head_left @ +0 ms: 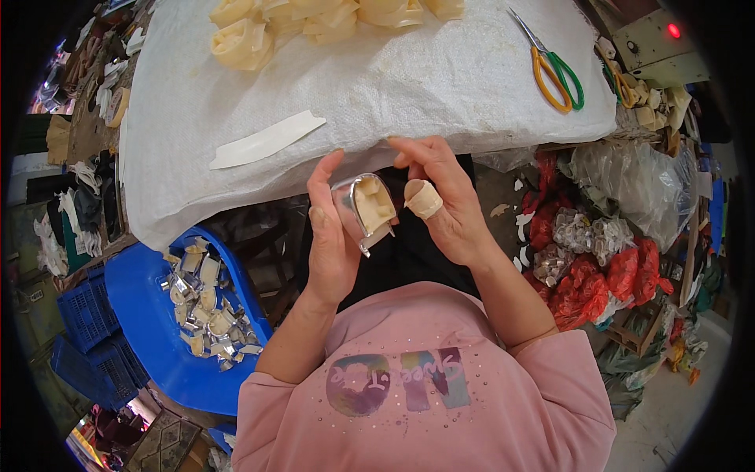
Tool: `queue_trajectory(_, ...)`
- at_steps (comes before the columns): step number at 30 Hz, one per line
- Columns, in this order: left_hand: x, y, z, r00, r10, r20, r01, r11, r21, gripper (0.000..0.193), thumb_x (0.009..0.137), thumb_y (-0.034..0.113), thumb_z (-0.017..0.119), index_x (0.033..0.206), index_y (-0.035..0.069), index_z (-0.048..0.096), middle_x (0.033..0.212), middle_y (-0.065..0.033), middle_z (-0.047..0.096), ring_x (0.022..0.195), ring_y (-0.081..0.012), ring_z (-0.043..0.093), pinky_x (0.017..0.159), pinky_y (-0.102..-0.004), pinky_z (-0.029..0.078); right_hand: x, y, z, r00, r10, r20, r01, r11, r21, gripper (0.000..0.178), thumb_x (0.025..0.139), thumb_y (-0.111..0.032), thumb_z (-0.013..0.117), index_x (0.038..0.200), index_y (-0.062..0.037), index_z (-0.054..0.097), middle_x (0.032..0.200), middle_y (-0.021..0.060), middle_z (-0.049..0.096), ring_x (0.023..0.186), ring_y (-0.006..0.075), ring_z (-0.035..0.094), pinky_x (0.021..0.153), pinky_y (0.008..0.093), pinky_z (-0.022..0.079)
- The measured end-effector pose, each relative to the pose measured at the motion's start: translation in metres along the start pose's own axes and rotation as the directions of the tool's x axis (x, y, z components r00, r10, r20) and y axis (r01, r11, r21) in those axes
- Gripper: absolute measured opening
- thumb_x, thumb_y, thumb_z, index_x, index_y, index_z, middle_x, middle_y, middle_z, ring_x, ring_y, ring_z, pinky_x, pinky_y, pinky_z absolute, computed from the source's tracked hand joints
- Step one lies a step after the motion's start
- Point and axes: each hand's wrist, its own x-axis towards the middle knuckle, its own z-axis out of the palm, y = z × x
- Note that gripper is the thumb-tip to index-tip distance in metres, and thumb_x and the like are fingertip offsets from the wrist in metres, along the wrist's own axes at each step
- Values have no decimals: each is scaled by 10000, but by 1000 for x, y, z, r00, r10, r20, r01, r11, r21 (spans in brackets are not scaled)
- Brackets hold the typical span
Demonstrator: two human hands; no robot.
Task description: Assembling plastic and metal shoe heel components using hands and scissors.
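My left hand [329, 236] holds a small shiny silver D-shaped cup [366, 206] in front of my lap, tilted so its cream-lined inside shows. The thumb and fingers rest along its outer left side. My right hand [450, 206] is just right of the cup, apart from it, with the index finger stretched out and nothing in its grasp. A cream wrap [423, 198] covers my right thumb. Beyond the hands, a cream curved strip [267, 140] lies flat on the white-covered table [409, 94].
Cream folded pieces [314, 20] are heaped at the table's far edge. Scissors [550, 72] with orange and green handles lie at the far right. A blue chair [141, 315] on my left bears several silver cups [206, 303]. Red bags [586, 287] sit on the right.
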Motion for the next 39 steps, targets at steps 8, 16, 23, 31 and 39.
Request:
queue_trajectory(8, -2, -13, 6, 990, 142, -17, -125, 919, 373, 579, 949, 443, 380, 1350, 48, 245, 1006, -91, 531, 844, -125, 560, 687, -251, 477, -1, 2, 7, 932, 344, 111, -360, 916, 179, 219, 840, -211, 620, 826, -7, 541, 692, 57, 558, 550, 90, 513, 481, 245, 424)
queue_trajectory(16, -1, -14, 12, 990, 81, -115, -51, 968, 244, 545, 947, 431, 384, 1336, 68, 266, 968, -117, 556, 799, -153, 586, 630, -262, 499, -6, 10, 7, 903, 367, 222, -426, 705, 567, 100, 858, -101, 557, 901, -10, 554, 773, 45, 588, 632, 85, 542, 522, 228, 444)
queue_trajectory(23, 5, -2, 9, 978, 121, -168, -89, 978, 186, 606, 945, 506, 316, 1360, 69, 252, 1003, -118, 553, 850, -161, 591, 643, -271, 504, -14, 23, 15, 975, 205, 90, -221, 821, 526, 311, 881, -148, 564, 1165, -21, 544, 861, 16, 534, 684, 114, 520, 620, 268, 465)
queue_trajectory(31, 8, -4, -2, 836, 445, 321, -513, 429, 743, 879, 838, 607, 484, 1324, -81, 233, 1040, -216, 489, 846, -308, 551, 759, -351, 464, 2, -5, -8, 899, 318, 301, -361, 928, 98, 396, 801, -144, 680, 1127, 19, 525, 973, 44, 560, 820, 108, 555, 733, 251, 480)
queue_trajectory(39, 7, 11, 1, 977, 207, -51, -138, 797, 588, 597, 560, 41, 818, 1093, 28, 551, 900, -97, 574, 763, -214, 571, 644, -299, 465, -2, 17, -2, 982, -188, 29, 189, 982, -23, 266, 865, -223, 612, 1028, -17, 574, 940, 53, 564, 814, 99, 536, 703, 254, 455)
